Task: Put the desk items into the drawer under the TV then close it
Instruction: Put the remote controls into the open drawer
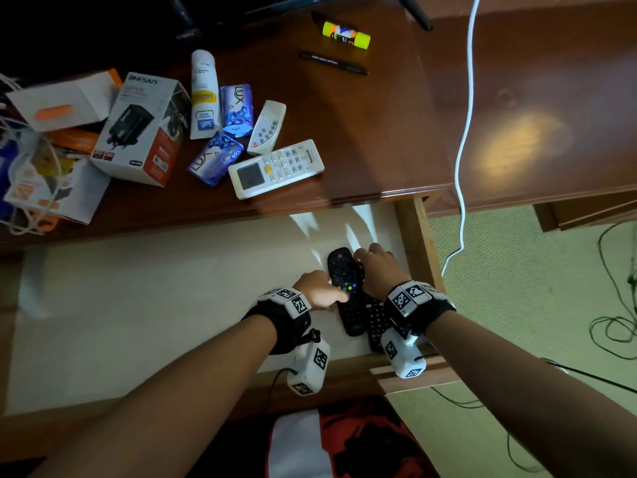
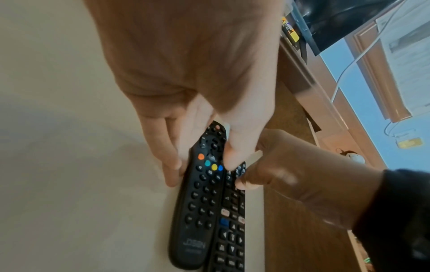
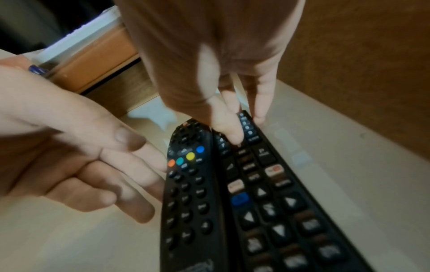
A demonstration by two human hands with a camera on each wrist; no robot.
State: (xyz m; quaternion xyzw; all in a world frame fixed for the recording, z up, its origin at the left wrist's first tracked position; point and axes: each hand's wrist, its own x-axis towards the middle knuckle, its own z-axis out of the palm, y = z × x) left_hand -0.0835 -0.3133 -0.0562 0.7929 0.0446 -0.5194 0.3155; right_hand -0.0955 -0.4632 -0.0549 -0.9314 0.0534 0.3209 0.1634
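Observation:
The drawer under the desk stands pulled out, its pale bottom bare on the left. Two black remotes lie side by side at its right end. My left hand pinches the remote with coloured buttons, thumb on top and fingers along its left edge. My right hand grips the far end of the second black remote, thumb on its keys and fingers at its right edge.
On the desk lie a large white remote, a small white remote, two purple soap boxes, a white tube, an adapter box, a glue stick and a pen. A white cable hangs at the right.

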